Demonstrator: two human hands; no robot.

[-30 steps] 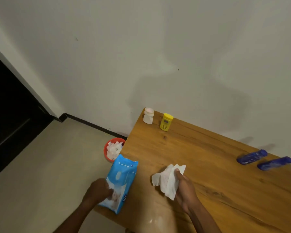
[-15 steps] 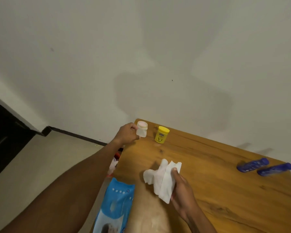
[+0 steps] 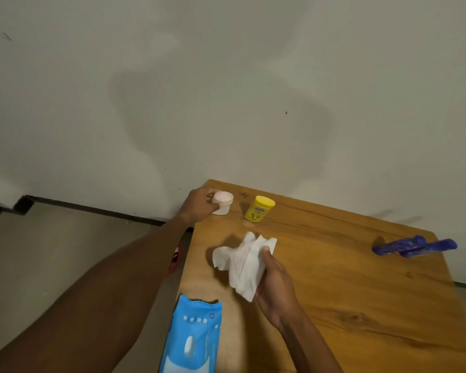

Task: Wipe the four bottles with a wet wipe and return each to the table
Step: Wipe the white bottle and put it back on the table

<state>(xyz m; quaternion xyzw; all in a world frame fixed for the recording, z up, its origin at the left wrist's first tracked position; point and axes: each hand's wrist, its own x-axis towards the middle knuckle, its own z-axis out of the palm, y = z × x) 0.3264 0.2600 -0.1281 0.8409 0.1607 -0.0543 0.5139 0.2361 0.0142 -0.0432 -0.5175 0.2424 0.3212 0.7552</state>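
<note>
At the far left corner of the wooden tabletop (image 3: 361,286), the left hand (image 3: 199,204) curls its fingers round a small white bottle (image 3: 222,203) with a pale pinkish cap; whether the bottle rests on the wood or is lifted clear cannot be told. Just beside it to the right stands a yellow bottle (image 3: 258,209), upright, with a yellow cap and a small dark label band whose writing is too small to read.

Nearer the middle, the right hand (image 3: 276,286) pinches a crumpled white wet wipe (image 3: 242,262) between thumb and fingers, holding it just above the wood, the loose end spread toward the left.

Well apart, by the right edge, two blue bottles (image 3: 412,246) lie on their sides, touching or overlapping, blurred so that no label can be read.

At the near left edge lies a blue wipes pack (image 3: 191,337), its top torn open, with a row of white dots, a small round mark with an unreadable number, and a white panel below; no brand name is legible.

A red object (image 3: 174,259) shows on the floor, mostly hidden behind the left forearm.
</note>
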